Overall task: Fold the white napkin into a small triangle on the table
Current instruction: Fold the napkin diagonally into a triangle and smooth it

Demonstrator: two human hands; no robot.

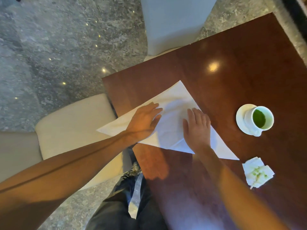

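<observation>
We are pressing our left hand (146, 120) flat on the white napkin (174, 103), fingers spread and stretched toward the middle, gripping nothing. Our right hand (197, 128) is lying flat beside it, palm down and fingers extended, also clamped on nothing, just holding the cloth to the table (232, 83). The napkin is sitting as a large triangle near the table's left edge, one long point reaching past that edge over the cream chair (74, 123), another point running toward the crumpled stained tissue (257, 173).

We are judging this as smoothing a first diagonal fold, with smaller folds not yet made.

Looking outward, the risks are clear. The overhanging point is hanging unsupported, so lifting both palms together could let the cloth slide off toward the chair. The polished wood is looking slick, so a sideways push could shift the layers and skew the crease. On the right, a cup (259, 117) of green liquid is standing on its saucer (240, 117) near the napkin's edge; a wide sweep of our right hand could tip it and stain the cloth.
</observation>
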